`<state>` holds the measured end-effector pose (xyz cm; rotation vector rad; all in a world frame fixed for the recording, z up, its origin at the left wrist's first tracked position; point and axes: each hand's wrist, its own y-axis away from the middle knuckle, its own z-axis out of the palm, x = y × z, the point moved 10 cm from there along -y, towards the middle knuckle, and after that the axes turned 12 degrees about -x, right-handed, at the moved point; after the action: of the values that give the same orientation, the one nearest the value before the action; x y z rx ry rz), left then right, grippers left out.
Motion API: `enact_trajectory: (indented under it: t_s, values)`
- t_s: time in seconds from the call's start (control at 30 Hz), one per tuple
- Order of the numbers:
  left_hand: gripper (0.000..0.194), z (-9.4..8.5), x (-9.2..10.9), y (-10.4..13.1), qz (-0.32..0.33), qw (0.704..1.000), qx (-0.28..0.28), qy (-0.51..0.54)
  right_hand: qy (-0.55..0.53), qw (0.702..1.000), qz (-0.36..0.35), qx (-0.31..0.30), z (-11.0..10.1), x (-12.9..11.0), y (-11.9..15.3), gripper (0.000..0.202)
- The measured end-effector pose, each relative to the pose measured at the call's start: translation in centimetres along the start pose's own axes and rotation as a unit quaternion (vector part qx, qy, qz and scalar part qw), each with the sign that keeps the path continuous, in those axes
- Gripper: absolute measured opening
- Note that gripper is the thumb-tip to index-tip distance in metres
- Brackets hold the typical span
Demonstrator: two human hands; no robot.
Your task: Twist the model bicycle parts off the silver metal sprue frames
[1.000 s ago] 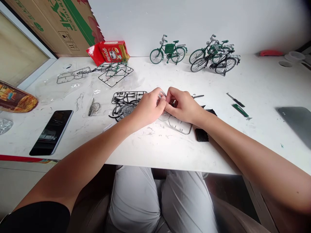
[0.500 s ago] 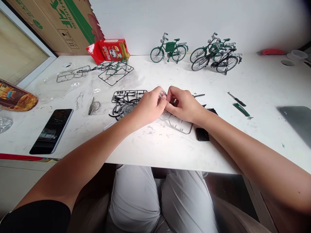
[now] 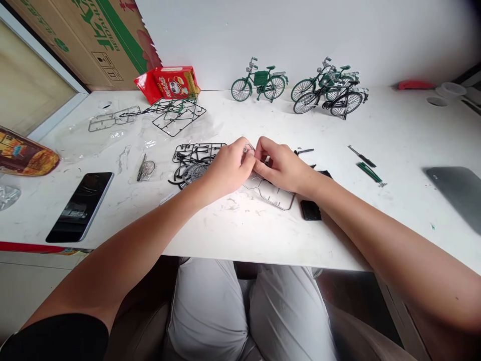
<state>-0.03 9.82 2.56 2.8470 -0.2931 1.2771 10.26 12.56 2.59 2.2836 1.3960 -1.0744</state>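
A thin silver-grey wire-like frame [image 3: 276, 201] with small pegs lies under and between the two hands, above the white table. My left hand [image 3: 235, 168] is closed in a pinch on the upper part of this frame, its fingertips almost touching the other hand. Pinched beside it, my right hand [image 3: 280, 163] has its thumb and forefinger together; what lies between them is too small to name. Left of the hands are black bicycle parts on a sprue [image 3: 193, 163], partly behind my left wrist. A small black box [image 3: 311, 210] sits by my right wrist.
Model bicycles, green [image 3: 259, 82] and black [image 3: 343, 103], stand at the back. A phone [image 3: 80, 206] lies left, near a bag of small parts [image 3: 146, 169]. A red packet [image 3: 175, 82] and sprues [image 3: 180, 118] are behind. Right are a screwdriver-like tool [image 3: 363, 156] and a grey object [image 3: 456, 193].
The whole view has shifted slightly, so the table's things appear a little lower. Both hands remain together, with the fingertips slightly further apart.
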Motion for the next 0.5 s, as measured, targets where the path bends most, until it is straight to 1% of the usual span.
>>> enact_trajectory:
  t_s: [0.1,0.17,0.23,0.33,0.43,0.5]
  values:
    - [0.018,-0.6,-0.3,-0.1,0.012,0.999,0.026,0.036,-0.02,0.999,-0.027,0.02,-0.1,-0.5,0.1,0.018]
    - [0.017,-0.9,-0.6,-0.1,0.021,0.996,0.046,0.071,-0.018,0.998,-0.041,0.051,-0.6,-0.9,0.2,0.019]
    - [0.016,-1.1,-0.7,-0.1,0.029,0.993,0.06,0.098,0.014,0.994,-0.048,0.095,-1.4,-1.3,0.5,0.018]
    - [0.018,-1.3,-0.4,0.2,0.039,0.99,0.075,0.11,0.078,0.982,-0.063,0.16,-2.5,-1.9,1.0,0.011]
    - [0.023,-1.5,0.1,0.5,0.049,0.989,0.087,0.11,0.105,0.97,-0.082,0.202,-3.3,-2.2,1.4,0.004]
    - [0.027,-1.6,0.4,0.6,0.051,0.988,0.093,0.112,0.123,0.964,-0.085,0.222,-3.6,-2.3,1.7,0.007]
